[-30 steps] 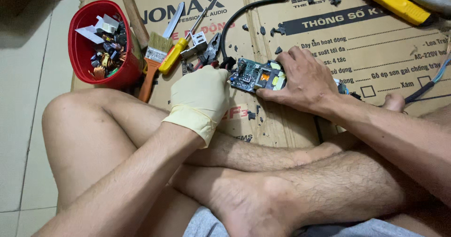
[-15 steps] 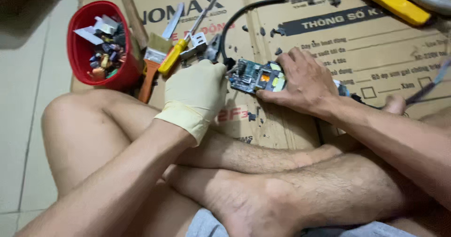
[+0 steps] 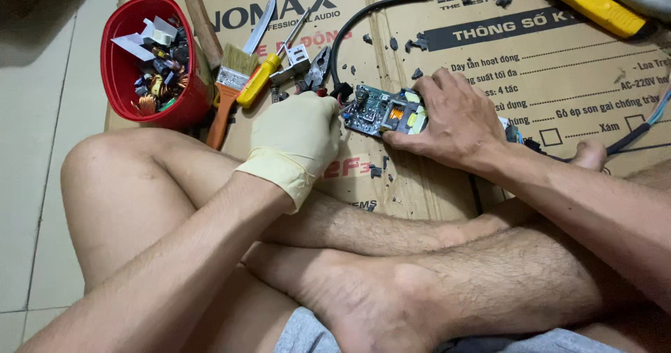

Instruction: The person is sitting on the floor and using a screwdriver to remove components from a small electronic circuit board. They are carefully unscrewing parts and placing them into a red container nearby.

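The left hand, covered by a cream rubber glove, is being kept curled shut at the left end of a small green circuit board; whether anything is being gripped inside it cannot be told. The bare right hand is being pressed on the board's right end, fingers spread and half-curled around it. The board is being held down on a flattened cardboard box spread over the tiled floor. A red bowl of small parts is being kept at the cardboard's left edge. Between bowl and board, a paintbrush, a yellow-handled screwdriver and pliers are being left lying. A yellow utility knife is being left at the far right.
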